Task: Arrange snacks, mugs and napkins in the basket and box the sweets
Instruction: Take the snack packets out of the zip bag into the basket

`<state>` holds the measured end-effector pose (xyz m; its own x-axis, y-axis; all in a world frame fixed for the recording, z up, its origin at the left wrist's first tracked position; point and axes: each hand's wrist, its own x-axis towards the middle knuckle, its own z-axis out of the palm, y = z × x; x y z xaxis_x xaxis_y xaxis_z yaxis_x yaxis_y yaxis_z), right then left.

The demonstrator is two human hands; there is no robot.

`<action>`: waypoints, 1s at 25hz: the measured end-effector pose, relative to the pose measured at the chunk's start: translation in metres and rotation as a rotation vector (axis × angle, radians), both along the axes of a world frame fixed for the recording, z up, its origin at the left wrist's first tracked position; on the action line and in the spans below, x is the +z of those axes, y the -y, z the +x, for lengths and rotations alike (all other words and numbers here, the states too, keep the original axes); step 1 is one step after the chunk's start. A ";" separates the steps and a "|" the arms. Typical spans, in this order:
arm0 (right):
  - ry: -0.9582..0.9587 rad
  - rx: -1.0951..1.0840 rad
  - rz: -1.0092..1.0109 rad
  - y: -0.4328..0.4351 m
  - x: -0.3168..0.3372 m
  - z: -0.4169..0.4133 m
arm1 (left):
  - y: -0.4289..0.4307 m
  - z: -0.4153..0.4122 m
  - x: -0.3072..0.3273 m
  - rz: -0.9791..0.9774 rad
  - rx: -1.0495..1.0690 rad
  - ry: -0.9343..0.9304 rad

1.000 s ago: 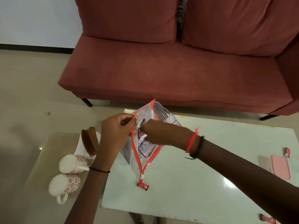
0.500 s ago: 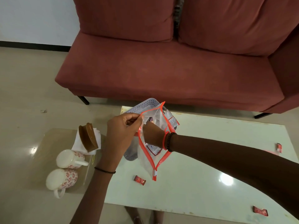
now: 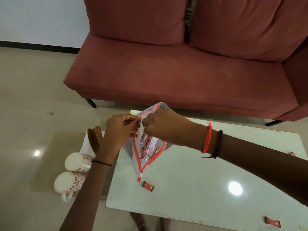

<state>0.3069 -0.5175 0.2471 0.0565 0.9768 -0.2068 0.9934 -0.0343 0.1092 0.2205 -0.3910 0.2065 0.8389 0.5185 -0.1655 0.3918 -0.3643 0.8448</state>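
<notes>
A clear zip pouch (image 3: 146, 157) with an orange zipper hangs open above the white table (image 3: 200, 180), with red sweets inside. My left hand (image 3: 120, 129) pinches the pouch's left rim. My right hand (image 3: 163, 125) grips the right rim near the top. Behind the pouch the grey perforated basket (image 3: 164, 106) shows only its far edge. A loose red sweet (image 3: 148, 186) lies on the table below the pouch. Two white floral mugs (image 3: 77, 161) (image 3: 68, 182) lie on their sides on the glass side table, beside white napkins (image 3: 86, 144).
A brown lid (image 3: 94, 137) rests on the napkins. More red sweets lie at the table's right edge (image 3: 292, 153) and front right (image 3: 272, 222). A red sofa (image 3: 183, 72) stands behind the table. Beige tiled floor lies to the left.
My right hand has come out of the pouch and now grips its top rim. The view shifted, so the pink object on the right is out of frame.
</notes>
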 end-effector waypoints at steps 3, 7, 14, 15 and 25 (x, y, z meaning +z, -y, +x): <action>-0.202 -0.147 0.085 0.007 0.058 0.012 | -0.014 -0.004 0.002 -0.003 -0.001 -0.001; -0.601 -0.402 0.223 0.025 0.106 0.049 | -0.032 -0.005 0.008 -0.011 0.054 0.037; -1.015 -0.881 0.281 0.028 0.002 0.143 | -0.055 -0.002 0.010 -0.096 0.154 0.094; -1.018 -0.977 0.268 0.026 -0.027 0.154 | -0.059 -0.001 0.009 -0.096 0.150 0.095; -0.875 -1.385 0.208 -0.014 -0.237 0.204 | -0.088 0.026 -0.015 -0.137 0.096 0.096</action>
<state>0.5109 -0.5037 0.0102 0.7977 0.3002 -0.5230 -0.0488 -0.8323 -0.5522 0.2464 -0.3027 0.1918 0.8022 0.5747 -0.1619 0.3346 -0.2081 0.9191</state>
